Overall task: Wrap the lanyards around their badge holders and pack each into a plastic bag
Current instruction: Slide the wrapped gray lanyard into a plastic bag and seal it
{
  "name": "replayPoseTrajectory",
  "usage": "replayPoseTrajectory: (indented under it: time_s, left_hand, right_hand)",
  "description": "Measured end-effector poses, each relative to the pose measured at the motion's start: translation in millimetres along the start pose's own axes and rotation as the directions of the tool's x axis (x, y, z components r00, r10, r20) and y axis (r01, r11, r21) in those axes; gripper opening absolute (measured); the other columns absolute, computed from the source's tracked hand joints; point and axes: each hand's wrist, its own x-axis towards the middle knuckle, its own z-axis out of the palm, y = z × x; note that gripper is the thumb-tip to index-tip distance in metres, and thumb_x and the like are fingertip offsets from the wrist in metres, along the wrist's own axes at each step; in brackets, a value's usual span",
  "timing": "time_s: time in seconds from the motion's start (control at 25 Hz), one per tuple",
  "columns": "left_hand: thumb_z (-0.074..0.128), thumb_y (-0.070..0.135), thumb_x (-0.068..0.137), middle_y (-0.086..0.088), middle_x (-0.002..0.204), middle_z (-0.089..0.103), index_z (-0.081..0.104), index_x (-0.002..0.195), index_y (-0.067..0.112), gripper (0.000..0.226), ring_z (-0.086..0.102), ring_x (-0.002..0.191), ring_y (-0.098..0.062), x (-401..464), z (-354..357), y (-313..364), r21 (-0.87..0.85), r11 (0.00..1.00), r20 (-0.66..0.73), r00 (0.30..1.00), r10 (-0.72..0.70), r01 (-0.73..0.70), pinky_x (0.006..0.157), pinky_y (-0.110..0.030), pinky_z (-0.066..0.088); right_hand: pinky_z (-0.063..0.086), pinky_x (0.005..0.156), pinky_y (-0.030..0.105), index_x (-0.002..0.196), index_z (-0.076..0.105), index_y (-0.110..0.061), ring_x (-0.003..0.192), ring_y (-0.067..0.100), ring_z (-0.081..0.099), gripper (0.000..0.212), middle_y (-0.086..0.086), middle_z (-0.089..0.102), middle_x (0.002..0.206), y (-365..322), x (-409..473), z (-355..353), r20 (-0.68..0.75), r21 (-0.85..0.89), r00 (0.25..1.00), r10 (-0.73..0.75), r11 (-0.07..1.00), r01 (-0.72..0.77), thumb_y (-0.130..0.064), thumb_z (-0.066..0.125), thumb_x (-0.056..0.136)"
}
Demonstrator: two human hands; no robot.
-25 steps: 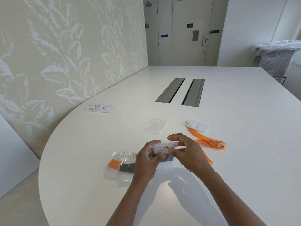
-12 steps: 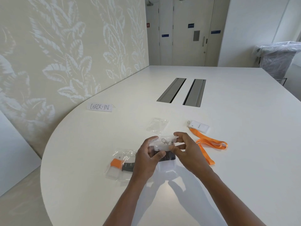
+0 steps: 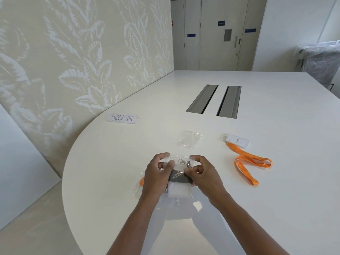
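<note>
the plastic bag (image 3: 181, 173) is held up just over the near part of the table (image 3: 276, 181), between both hands. inside it sits a white badge holder (image 3: 179, 189) with a grey lanyard (image 3: 179, 178) wound round its middle, and the metal clip (image 3: 184, 162) lies loose near the bag's mouth at 12 o'clock. the left hand (image 3: 158, 178) has its grip on the bag's left edge and top corner, thumb pressing the front of the plastic. the right hand (image 3: 204, 173) pinches the right side near the clip. holding both upper corners like this probably keeps the mouth taut and level so the strip can be pressed closed, with the bundle hanging below, out of the way.

against the picture half a second back, the bag has turned more upright and dropped lower toward the person. the wrapped bundle now shows below the fingers rather than behind them, and the hands have spread a little toward the bag's corners.

at 9 o'clock of the held bag, mostly hidden behind the left wrist, lies an already packed bag (image 3: 138, 186) with a sliver of orange showing. at 12 o'clock lies an empty clear bag (image 3: 188, 139), flat on the table. at 2 o'clock, well apart, an orange lanyard (image 3: 250, 162) trails loose from a second white badge holder (image 3: 238, 141), not yet wrapped. farther off at 11 o'clock stands a check-in sign (image 3: 122, 118), and at 1 o'clock two cable slots (image 3: 215, 101) are sunk in the table.
</note>
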Motion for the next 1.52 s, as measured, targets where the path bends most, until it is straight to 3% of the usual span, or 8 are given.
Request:
replayPoseTrajectory:
  time_s: [0.16, 0.32, 0.44, 0.6, 0.76, 1.0, 1.28, 1.52]
  left_hand:
    - [0.068, 0.029, 0.095, -0.003, 0.083, 0.076, 0.073, 0.093, 0.025, 0.007, 0.07, 0.077, -0.021, 15, -23, -1, -0.068, 0.996, -0.031, 0.998, -0.06, 0.058, 0.074, -0.044, 0.058]
    - [0.07, 0.024, 0.094, 0.006, 0.08, 0.077, 0.074, 0.091, 0.02, 0.007, 0.072, 0.07, -0.009, 27, -38, -2, -0.113, 0.992, -0.005, 0.998, -0.059, 0.058, 0.06, -0.026, 0.058]
    - [0.069, 0.027, 0.094, 0.007, 0.082, 0.078, 0.075, 0.091, 0.021, 0.009, 0.074, 0.076, -0.011, 34, -45, -1, -0.107, 0.994, 0.019, 1.0, -0.021, 0.023, 0.066, -0.033, 0.062]
    - [0.069, 0.03, 0.094, 0.006, 0.079, 0.077, 0.075, 0.086, 0.024, 0.011, 0.072, 0.075, -0.013, 38, -47, 0, -0.095, 0.995, 0.032, 0.999, 0.036, -0.033, 0.07, -0.036, 0.06]
    - [0.071, 0.032, 0.094, 0.005, 0.081, 0.077, 0.074, 0.085, 0.027, 0.01, 0.071, 0.072, -0.005, 36, -47, 3, -0.158, 0.983, 0.1, 0.989, 0.109, -0.092, 0.062, -0.021, 0.053]
    - [0.068, 0.029, 0.096, 0.005, 0.088, 0.077, 0.074, 0.089, 0.031, 0.01, 0.073, 0.082, -0.011, 34, -43, 6, -0.288, 0.946, 0.081, 0.98, 0.181, -0.151, 0.068, -0.02, 0.057]
    - [0.065, 0.036, 0.093, 0.002, 0.093, 0.077, 0.075, 0.092, 0.029, 0.012, 0.072, 0.088, -0.016, 34, -41, 4, -0.352, 0.92, 0.091, 0.972, 0.216, -0.172, 0.072, -0.027, 0.058]
    - [0.065, 0.038, 0.09, 0.001, 0.092, 0.076, 0.075, 0.09, 0.028, 0.014, 0.071, 0.087, -0.021, 35, -40, 4, -0.362, 0.917, 0.09, 0.973, 0.215, -0.169, 0.073, -0.035, 0.059]
  right_hand:
    - [0.052, 0.056, 0.019, 0.121, 0.057, -0.041, 0.063, 0.011, 0.066, 0.043, 0.004, 0.069, 0.092, -6, 0, 22, 0.036, 0.005, 0.999, 0.0, 1.0, 0.0, -0.024, 0.076, 0.087]
    - [0.061, 0.067, 0.042, 0.111, 0.065, -0.03, 0.077, 0.019, 0.068, 0.018, 0.004, 0.072, 0.095, -14, 5, 40, 0.068, 0.028, 0.998, 0.0, 1.0, -0.002, -0.032, 0.069, 0.094]
    - [0.058, 0.078, 0.052, 0.104, 0.068, -0.027, 0.087, 0.025, 0.069, 0.012, 0.0, 0.074, 0.094, -21, 8, 47, -0.003, 0.016, 1.0, -0.019, 1.0, 0.019, -0.034, 0.067, 0.094]
    - [0.058, 0.077, 0.031, 0.11, 0.059, -0.033, 0.082, 0.016, 0.067, 0.029, -0.007, 0.071, 0.098, -28, 6, 51, -0.136, -0.065, 0.986, -0.095, 0.994, 0.087, -0.024, 0.075, 0.088]
    - [0.052, 0.071, 0.015, 0.104, 0.058, -0.037, 0.094, 0.003, 0.061, 0.035, -0.02, 0.062, 0.109, -37, -1, 55, -0.221, -0.218, 0.921, -0.32, 0.937, 0.274, -0.013, 0.074, 0.085]
    - [0.051, 0.068, 0.017, 0.088, 0.067, -0.029, 0.095, 0.005, 0.06, 0.02, -0.015, 0.06, 0.105, -49, -6, 50, -0.17, -0.417, 0.892, -0.418, 0.851, 0.319, -0.014, 0.078, 0.082]
    - [0.047, 0.074, 0.013, 0.109, 0.072, -0.033, 0.087, 0.001, 0.059, 0.037, -0.01, 0.059, 0.098, -68, -11, 44, 0.012, -0.505, 0.927, -0.375, 0.798, 0.33, -0.013, 0.079, 0.078]
    - [0.046, 0.072, 0.019, 0.098, 0.07, -0.032, 0.081, 0.001, 0.056, 0.03, -0.014, 0.055, 0.09, -75, -10, 41, 0.029, -0.567, 0.945, -0.325, 0.773, 0.283, -0.018, 0.084, 0.075]
